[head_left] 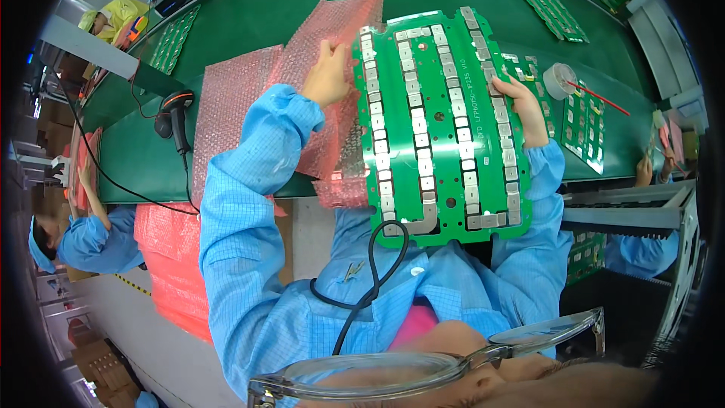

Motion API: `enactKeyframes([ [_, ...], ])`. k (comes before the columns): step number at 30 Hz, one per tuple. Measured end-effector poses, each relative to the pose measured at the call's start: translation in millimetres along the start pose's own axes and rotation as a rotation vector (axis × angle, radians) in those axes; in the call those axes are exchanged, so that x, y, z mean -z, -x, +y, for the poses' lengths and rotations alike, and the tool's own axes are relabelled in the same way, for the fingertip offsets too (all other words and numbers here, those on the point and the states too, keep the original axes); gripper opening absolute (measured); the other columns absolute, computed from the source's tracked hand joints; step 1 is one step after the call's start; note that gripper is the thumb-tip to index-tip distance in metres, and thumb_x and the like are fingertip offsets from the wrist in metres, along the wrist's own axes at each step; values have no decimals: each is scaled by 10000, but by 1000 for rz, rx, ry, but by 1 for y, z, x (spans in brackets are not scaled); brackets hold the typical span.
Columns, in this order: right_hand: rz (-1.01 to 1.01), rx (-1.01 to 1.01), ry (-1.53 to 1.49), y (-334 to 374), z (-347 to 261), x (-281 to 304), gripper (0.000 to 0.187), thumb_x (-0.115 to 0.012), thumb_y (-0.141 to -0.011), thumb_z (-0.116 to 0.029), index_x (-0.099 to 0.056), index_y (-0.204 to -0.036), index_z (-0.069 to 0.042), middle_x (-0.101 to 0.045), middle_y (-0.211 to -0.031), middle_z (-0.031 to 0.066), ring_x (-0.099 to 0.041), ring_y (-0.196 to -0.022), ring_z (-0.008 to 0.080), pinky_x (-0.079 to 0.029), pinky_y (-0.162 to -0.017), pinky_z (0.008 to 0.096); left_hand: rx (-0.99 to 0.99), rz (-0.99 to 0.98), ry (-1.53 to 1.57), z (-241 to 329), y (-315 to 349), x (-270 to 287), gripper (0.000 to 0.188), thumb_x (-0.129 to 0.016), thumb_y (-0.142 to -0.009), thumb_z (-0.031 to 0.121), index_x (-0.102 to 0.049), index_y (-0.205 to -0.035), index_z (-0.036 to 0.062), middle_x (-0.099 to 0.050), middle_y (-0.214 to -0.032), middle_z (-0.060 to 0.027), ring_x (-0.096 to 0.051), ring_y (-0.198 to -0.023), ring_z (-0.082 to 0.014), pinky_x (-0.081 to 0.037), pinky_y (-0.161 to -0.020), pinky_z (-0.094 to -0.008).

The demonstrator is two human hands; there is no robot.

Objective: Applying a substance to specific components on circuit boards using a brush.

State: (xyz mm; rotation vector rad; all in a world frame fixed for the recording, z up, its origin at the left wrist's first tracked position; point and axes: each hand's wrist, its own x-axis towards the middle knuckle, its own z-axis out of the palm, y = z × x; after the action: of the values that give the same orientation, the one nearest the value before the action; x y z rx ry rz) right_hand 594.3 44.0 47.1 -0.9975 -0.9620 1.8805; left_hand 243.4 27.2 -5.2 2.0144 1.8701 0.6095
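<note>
A large green circuit board [444, 181] with rows of silver metal tabs is held up, tilted, in front of my chest. My right hand [522, 104] grips its right edge, thumb on the face and the other fingers mostly hidden behind. My left hand [329, 77] is closed on pink bubble wrap [317, 34] beside the board's upper left edge. Part of the wrap runs along and behind that edge. Whether the left fingers also touch the board cannot be made out. More bubble wrap [226, 106] lies flat on the green table to the left.
A handheld scanner [176, 117] stands on the left. Smaller boards [584, 132] and a clear tub [559, 81] with a red stick lie on the right. Another long board [542, 1] is far right. Pink wrap [177, 264] hangs below the table [128, 166]. Co-workers sit left and right.
</note>
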Motion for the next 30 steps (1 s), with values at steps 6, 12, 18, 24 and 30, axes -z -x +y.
enactKeyframes([
  [6, 0, -13, 66, -13, -5, -11, 231, -534, -900, -121, -535, -1114, -32, -648, -898, 40, -638, -710, 116, -527, -612, 242, -42, 38, -24, -4, -2, 3, 767, -675, -633, -6, -340, -1322, 24, -341, -1261, -205, -460, -1130, -410, -468, -884, -422],
  [12, 10, -30, 167, -48, -11, -14, 242, -513, -903, -100, -529, -1133, -25, -646, -903, 59, -641, -724, 132, -537, -643, 261, -77, -113, -19, 10, -2, 9, 750, -585, -627, -64, -335, -1329, 25, -337, -1259, -200, -459, -1133, -404, -472, -867, -412],
  [18, 65, -35, 124, -84, -9, 7, 261, -495, -914, -97, -505, -1161, -12, -635, -970, 76, -637, -798, 152, -535, -706, 280, -375, 115, -13, 2, 18, 49, 690, -516, -635, -125, -368, -1290, 34, -368, -1222, -211, -546, -930, -446, -495, -740, -467],
  [24, 123, -23, 310, -81, -9, 10, 306, -517, -910, -113, -474, -1198, -17, -628, -1001, 66, -627, -830, 136, -531, -710, 269, -214, 265, -62, -3, 27, 97, 719, -509, -639, -114, -372, -1316, 85, -366, -1235, -210, -539, -946, -433, -493, -743, -455],
  [30, 82, -31, 151, -76, -16, -9, 258, -532, -906, -130, -496, -1136, -21, -641, -945, 63, -643, -776, 136, -545, -654, 275, -427, 177, -24, 11, 15, 60, 737, -527, -635, -106, -339, -1334, 34, -357, -1243, -207, -546, -936, -415, -493, -749, -450],
])
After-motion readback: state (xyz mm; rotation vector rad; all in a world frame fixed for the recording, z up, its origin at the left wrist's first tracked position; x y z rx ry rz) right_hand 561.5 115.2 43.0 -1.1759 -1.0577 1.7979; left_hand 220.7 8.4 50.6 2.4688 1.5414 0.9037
